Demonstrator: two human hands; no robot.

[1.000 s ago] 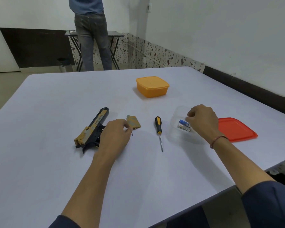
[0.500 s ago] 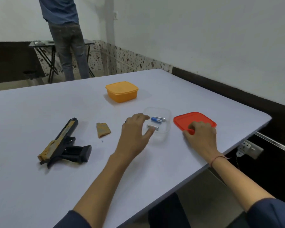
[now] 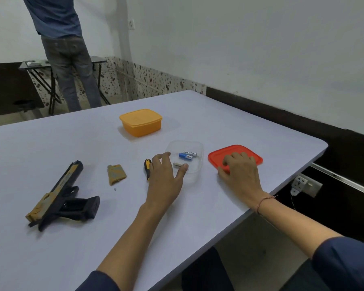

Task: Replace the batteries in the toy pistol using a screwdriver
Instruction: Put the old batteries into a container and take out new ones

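The black and gold toy pistol (image 3: 57, 198) lies on its side at the left of the table, its grip open. Its gold battery cover (image 3: 116, 174) and a tiny screw (image 3: 114, 189) lie to its right. My left hand (image 3: 166, 181) hovers with spread fingers over the yellow-handled screwdriver (image 3: 147, 165), most of which it hides. Its thumb reaches into the clear container (image 3: 200, 148), beside a white battery (image 3: 177, 165). Two blue and silver batteries (image 3: 187, 155) lie further back in it. My right hand (image 3: 240, 171) sits on the red lid (image 3: 250, 153), fingers bent, thumb at its near edge.
A closed orange box (image 3: 141, 122) stands farther back on the white table (image 3: 114, 238). The table's right edge runs just past the red lid, with a power strip (image 3: 303, 183) on the floor beyond. A person (image 3: 65, 49) stands at a small folding table in the background.
My left hand left the pistol and battery cover and moved right to the clear container. My right hand went from the container to the red lid. My view swung to the right.
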